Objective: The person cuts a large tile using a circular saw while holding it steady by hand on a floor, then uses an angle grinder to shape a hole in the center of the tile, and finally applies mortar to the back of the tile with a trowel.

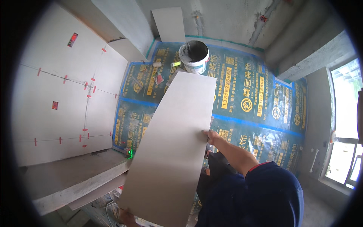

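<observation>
A large pale wall tile (174, 143) slants across the middle, long side running away from me, its near end close to my body. My right hand (212, 137) grips its right edge about halfway along, with a thumb or fingertip on the face and the other fingers behind. At the lower left corner my left hand (127, 217) holds the edge; its fingers are mostly hidden and dim. Just beyond the far end stands a white bucket (194, 67) with dark grey mortar inside.
Tiles with red spacers cover the left wall (72, 102). Below it juts a concrete ledge (75, 178), a green light (131, 154) at its corner. Printed green sheeting (261, 128) covers the floor. Another tile (169, 24) leans at the back wall. A window (346, 121) is right.
</observation>
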The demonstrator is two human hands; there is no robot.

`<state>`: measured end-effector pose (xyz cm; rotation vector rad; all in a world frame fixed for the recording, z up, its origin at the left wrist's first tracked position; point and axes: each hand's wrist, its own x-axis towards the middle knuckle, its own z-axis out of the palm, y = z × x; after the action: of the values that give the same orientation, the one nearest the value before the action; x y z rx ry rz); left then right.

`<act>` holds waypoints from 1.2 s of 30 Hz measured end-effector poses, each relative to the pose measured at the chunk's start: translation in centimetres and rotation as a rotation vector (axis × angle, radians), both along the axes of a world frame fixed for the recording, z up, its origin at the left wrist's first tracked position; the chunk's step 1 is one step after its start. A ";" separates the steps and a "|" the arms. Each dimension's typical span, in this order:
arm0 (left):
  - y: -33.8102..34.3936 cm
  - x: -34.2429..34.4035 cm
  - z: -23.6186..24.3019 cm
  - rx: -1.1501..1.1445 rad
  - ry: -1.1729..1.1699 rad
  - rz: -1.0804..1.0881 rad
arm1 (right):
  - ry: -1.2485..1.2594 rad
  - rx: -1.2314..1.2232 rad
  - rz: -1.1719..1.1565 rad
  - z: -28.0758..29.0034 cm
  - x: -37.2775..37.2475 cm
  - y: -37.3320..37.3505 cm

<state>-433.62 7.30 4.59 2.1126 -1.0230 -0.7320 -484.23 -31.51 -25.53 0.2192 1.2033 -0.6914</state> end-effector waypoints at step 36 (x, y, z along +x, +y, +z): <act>22.2 -41.0 -49.1 0.698 0.338 0.993 | 0.209 0.289 1.644 -11.0 3.9 25.5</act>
<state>-474.65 29.48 -44.56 2.5209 0.5694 -0.9150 -480.30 -5.99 -36.51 -0.6015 1.2445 0.9115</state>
